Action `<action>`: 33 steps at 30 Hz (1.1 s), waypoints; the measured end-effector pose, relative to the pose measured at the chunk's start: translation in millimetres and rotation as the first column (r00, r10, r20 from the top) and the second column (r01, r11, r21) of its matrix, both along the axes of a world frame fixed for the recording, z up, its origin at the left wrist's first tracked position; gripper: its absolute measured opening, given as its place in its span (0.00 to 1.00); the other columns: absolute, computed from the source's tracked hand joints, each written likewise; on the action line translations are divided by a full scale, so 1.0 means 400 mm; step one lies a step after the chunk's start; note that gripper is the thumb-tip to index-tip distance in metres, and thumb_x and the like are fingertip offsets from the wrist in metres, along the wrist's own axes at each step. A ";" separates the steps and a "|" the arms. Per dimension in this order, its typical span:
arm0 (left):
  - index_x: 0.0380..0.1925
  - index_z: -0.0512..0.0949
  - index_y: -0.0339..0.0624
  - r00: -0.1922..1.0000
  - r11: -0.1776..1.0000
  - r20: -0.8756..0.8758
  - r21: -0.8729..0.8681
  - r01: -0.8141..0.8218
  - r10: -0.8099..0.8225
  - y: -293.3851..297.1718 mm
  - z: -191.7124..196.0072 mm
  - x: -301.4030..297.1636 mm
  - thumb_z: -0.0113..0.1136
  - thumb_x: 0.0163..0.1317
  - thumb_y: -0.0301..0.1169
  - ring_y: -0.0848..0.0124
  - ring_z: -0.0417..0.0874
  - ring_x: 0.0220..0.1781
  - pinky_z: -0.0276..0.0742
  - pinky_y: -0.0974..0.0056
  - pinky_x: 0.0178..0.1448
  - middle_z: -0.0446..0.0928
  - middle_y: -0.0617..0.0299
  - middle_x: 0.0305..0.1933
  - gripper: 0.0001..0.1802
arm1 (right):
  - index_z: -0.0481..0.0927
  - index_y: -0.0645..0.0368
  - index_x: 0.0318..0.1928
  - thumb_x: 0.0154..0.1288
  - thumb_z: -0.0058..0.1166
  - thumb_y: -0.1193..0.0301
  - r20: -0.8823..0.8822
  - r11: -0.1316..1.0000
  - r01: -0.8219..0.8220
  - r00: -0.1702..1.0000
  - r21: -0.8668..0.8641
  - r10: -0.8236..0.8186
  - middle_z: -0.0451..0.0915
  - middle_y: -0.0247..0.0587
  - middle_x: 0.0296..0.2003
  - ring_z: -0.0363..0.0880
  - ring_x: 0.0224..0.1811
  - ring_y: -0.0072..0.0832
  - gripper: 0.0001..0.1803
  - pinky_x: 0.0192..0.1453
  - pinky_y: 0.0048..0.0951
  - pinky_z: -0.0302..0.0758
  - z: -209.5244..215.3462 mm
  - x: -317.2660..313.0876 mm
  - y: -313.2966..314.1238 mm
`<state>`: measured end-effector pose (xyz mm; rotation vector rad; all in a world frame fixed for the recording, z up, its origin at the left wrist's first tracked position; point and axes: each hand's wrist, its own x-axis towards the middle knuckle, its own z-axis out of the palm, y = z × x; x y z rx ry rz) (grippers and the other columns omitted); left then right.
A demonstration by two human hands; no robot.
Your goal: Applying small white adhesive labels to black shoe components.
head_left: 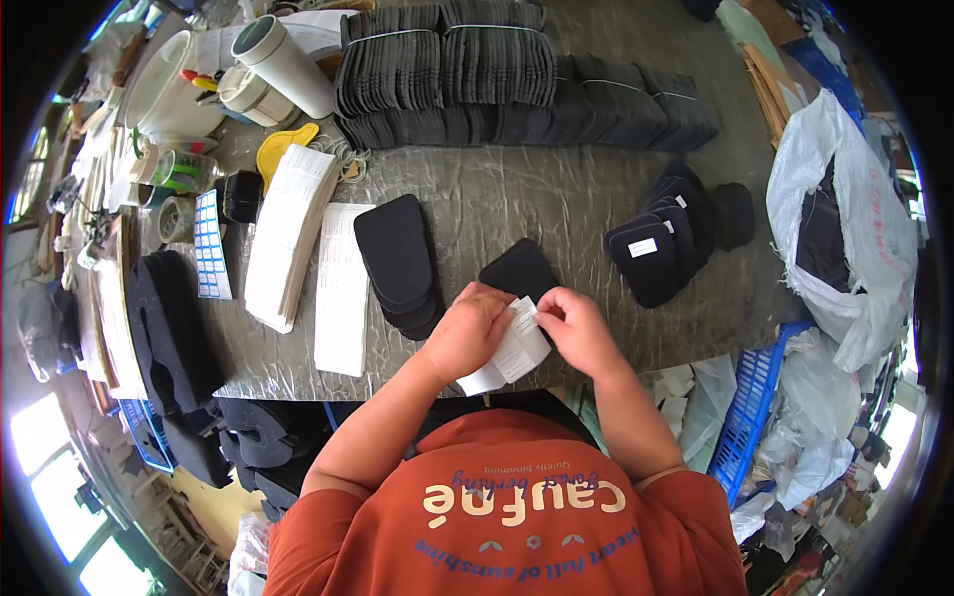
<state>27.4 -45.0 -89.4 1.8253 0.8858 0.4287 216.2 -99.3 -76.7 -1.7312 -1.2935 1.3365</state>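
My left hand (471,328) grips a small white label sheet (524,350), folded or bent at its lower part, close to the table's front edge. My right hand (576,328) pinches at the sheet's upper right corner; whether a single label is between its fingertips is too small to see. Just beyond both hands lies a black rounded pad (517,262), its near end hidden by the hands and the sheet. A fanned stack of plain black pads (396,248) rests to the left. On the right, overlapping black pads (651,283) carry small white labels.
Long white label sheets (343,288) and a thicker stack of them (290,223) lie at left. Bundled black pads (447,60) are piled at the back. A white cup (288,70) stands back left. Right of the table are a plastic bag (835,219) and a blue crate (750,407).
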 end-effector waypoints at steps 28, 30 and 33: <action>0.31 0.78 0.33 0.897 0.862 -0.412 0.383 0.332 -0.162 -0.023 -0.001 0.001 0.53 0.55 0.27 0.55 0.72 0.61 0.63 0.54 0.68 0.70 0.46 0.62 0.09 | 0.76 0.63 0.34 0.58 0.58 0.77 0.211 0.988 0.096 0.970 0.119 -0.120 0.80 0.47 0.26 0.80 0.29 0.41 0.05 0.35 0.36 0.74 -0.124 -0.016 0.098; 0.31 0.79 0.35 0.861 0.834 -0.481 0.398 0.383 -0.165 -0.023 0.001 0.005 0.53 0.53 0.28 0.59 0.72 0.57 0.65 0.55 0.66 0.69 0.47 0.63 0.09 | 0.76 0.62 0.36 0.57 0.58 0.76 0.228 0.988 0.085 0.967 0.128 -0.113 0.80 0.47 0.26 0.80 0.29 0.41 0.07 0.35 0.36 0.75 -0.120 -0.022 0.099; 0.32 0.80 0.38 0.843 0.847 -0.507 0.358 0.393 -0.177 -0.015 0.008 0.017 0.53 0.54 0.29 0.62 0.72 0.54 0.67 0.56 0.62 0.68 0.51 0.65 0.09 | 0.75 0.61 0.43 0.56 0.60 0.76 0.306 0.980 0.157 0.934 0.121 -0.187 0.80 0.46 0.26 0.80 0.29 0.41 0.13 0.35 0.38 0.75 -0.101 -0.043 0.104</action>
